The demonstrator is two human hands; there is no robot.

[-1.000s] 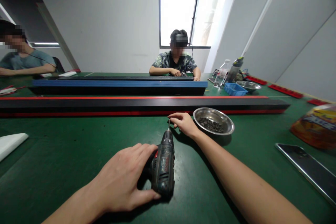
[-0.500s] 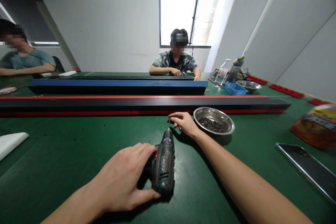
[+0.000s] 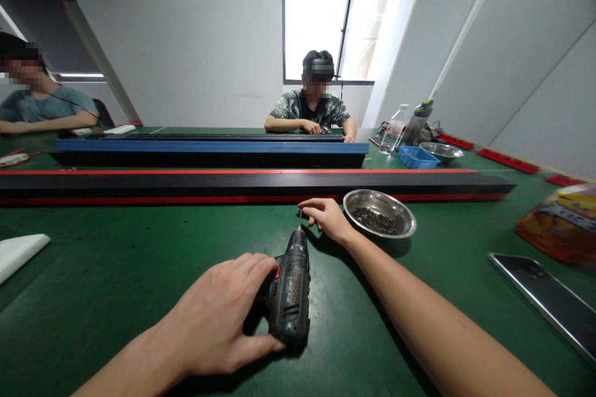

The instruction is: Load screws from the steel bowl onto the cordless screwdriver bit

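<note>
A black drill point(image 3: 291, 291) is being held at the lower centre of the frame, its bit point(image 3: 300, 221) being aimed up the frame. The drill's body is being gripped from its left side by the left hand point(image 3: 223, 310), with the fingers being closed about it and the thumb being set at its rear end. At the middle of the frame, the fingers of the right hand point(image 3: 328, 220) are being held bent and narrow beside the bit's tip; whether a small piece is being pinched there cannot be told. The step in hand seems to be one in which the tip is being attended to while the drill is being steadied. By the next move, a firm left grip and a well-lined-up tip are probably being called for. Just right of the right hand, small dark pieces point(image 3: 375, 221) are being contained in a metal bowl point(image 3: 403, 216). Behind it, a long black bar with red edges point(image 3: 261, 183) is being borne by the green table point(image 3: 116, 273). At the upper centre, a co-worker point(image 3: 310, 108) is being partly hidden by a blue-topped bar point(image 3: 209, 147).
</note>
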